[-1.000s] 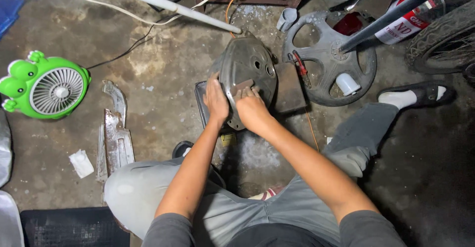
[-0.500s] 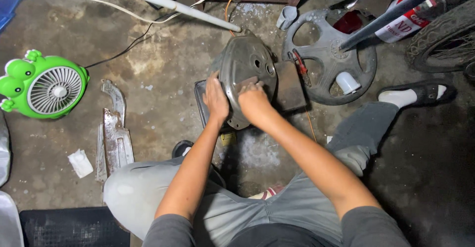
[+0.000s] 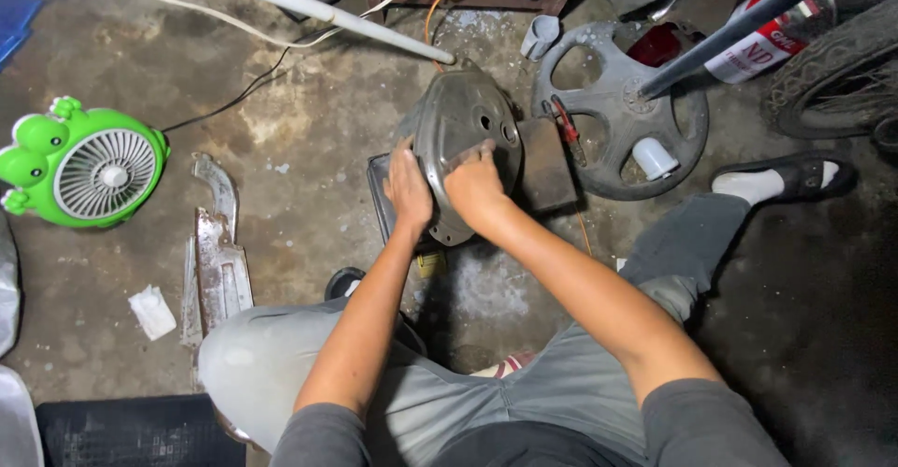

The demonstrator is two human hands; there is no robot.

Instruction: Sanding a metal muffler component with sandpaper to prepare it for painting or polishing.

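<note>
I see my left hand [image 3: 410, 186] gripping the round grey metal cover [image 3: 463, 130] at its 8 o'clock edge; my right hand [image 3: 475, 185] presses it, fingers curled.

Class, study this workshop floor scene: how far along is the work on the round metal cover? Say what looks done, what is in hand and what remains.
Done: the round metal cover is off any machine, propped on edge over a dark tray on the floor.

In hand: the left hand steadies its rim while the right hand presses its face, seemingly rubbing.

Left: the cover looks dull and grimy; the grey wheel and metal strip lie untouched.
</note>
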